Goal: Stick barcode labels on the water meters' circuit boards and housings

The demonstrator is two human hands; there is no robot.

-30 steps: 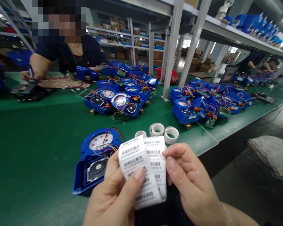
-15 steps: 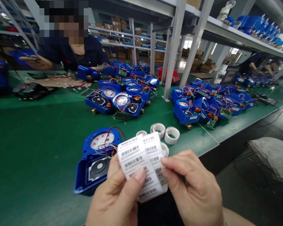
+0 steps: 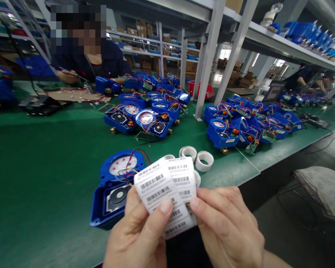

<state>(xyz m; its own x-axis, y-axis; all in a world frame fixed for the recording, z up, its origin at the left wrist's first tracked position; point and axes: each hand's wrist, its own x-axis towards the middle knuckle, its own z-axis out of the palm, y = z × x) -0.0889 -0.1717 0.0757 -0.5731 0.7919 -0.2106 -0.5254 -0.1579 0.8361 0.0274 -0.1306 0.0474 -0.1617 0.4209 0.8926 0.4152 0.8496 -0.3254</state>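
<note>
Two barcode label strips (image 3: 164,190) pinched between left hand (image 3: 141,234) and right hand (image 3: 226,230), print blurred.

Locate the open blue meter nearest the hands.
Head view, lower centre-left: the open blue meter lies on the green bench, just left of the barcode label strips, with white tape rolls to its right.

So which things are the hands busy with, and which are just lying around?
In hand:
left hand
right hand
barcode label strips

Lying about:
open blue water meter
white tape rolls
blue meter clusters
red bin
</note>
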